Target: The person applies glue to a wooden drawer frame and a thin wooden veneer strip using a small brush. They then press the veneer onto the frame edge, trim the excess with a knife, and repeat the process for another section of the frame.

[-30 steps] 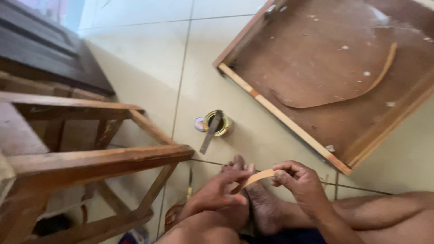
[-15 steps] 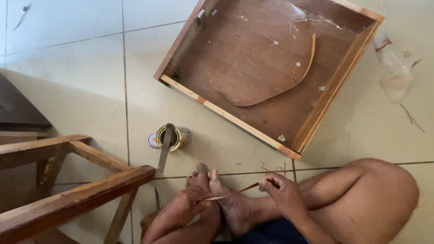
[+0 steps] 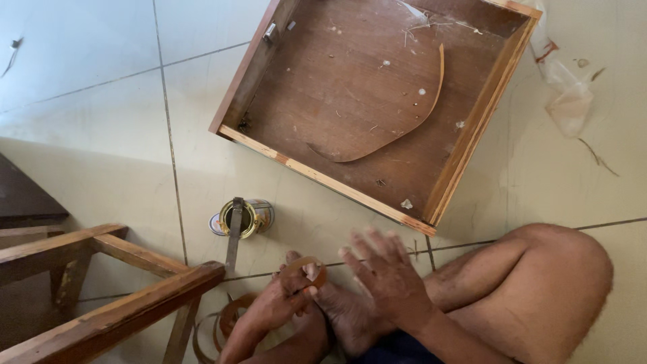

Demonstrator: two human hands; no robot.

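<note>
The left hand point(image 3: 276, 303) pinched a curled strip of thin wood veneer point(image 3: 306, 266) above the feet; the right hand point(image 3: 384, 269) hovered beside it, fingers spread, holding nothing. Just ahead stood an open tin point(image 3: 241, 217) with a stick across it — bare tile lay between it and the wooden drawer's near edge point(image 3: 323, 176).
</note>
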